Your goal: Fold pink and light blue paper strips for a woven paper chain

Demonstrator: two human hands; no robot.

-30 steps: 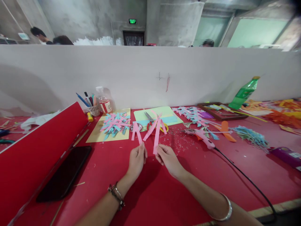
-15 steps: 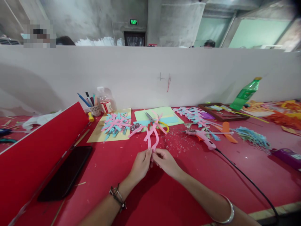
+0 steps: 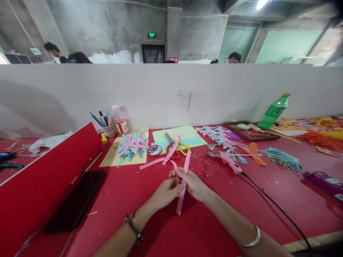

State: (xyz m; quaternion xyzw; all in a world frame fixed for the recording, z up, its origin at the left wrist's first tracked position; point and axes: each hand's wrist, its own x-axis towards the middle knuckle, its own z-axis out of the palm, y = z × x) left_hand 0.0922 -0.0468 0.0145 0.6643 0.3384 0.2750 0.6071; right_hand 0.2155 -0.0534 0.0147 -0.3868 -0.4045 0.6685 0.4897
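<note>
Paper strip point(image 3: 187, 164), pink, pinched between your left hand point(image 3: 166, 194) and right hand point(image 3: 195, 184), which touch above the red bench point(image 3: 166, 235); exact fingertip overlap hard to tell. Half a second back, your hands met on the strips' near ends; now this one slants between them, its lower end hanging below. Second pink strip point(image 3: 151, 163) curves out leftward, clear of the round badge point(image 3: 154, 150) it overlapped before. Another strip point(image 3: 172, 152) crosses the scissors point(image 3: 168, 137), as earlier. Farther left, pink-and-blue paper pile point(image 3: 132, 145) on a yellow sheet point(image 3: 112, 159); right, pink glue gun point(image 3: 229, 160), unmoved. Your view has tipped up: ceiling light point(image 3: 262, 4) now showing.
</note>
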